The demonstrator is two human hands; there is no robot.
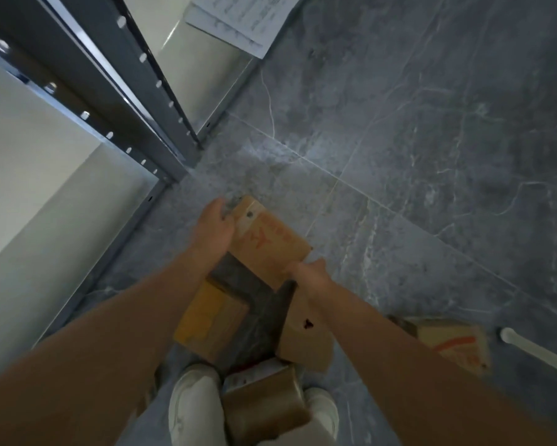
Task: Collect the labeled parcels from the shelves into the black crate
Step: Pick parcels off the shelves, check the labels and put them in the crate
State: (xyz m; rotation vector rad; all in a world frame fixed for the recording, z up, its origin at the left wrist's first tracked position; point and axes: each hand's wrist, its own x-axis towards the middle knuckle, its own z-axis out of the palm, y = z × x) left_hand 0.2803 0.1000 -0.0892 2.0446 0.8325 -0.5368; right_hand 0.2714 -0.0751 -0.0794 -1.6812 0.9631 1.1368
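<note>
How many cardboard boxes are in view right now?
5: one held in both hands, a yellowish one, one under the right wrist, a taped one between the shoes, one far right. More may be hidden.

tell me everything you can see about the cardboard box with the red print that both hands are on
The cardboard box is a flat brown parcel with red printing and a pale label near its far corner. It looks like plain corrugated card, closed and undamaged. It sits tilted, turned diagonally above the grey tiled floor. The left hand grips its far left edge and the right hand holds its near right corner. Other brown parcels lie below it.
</note>
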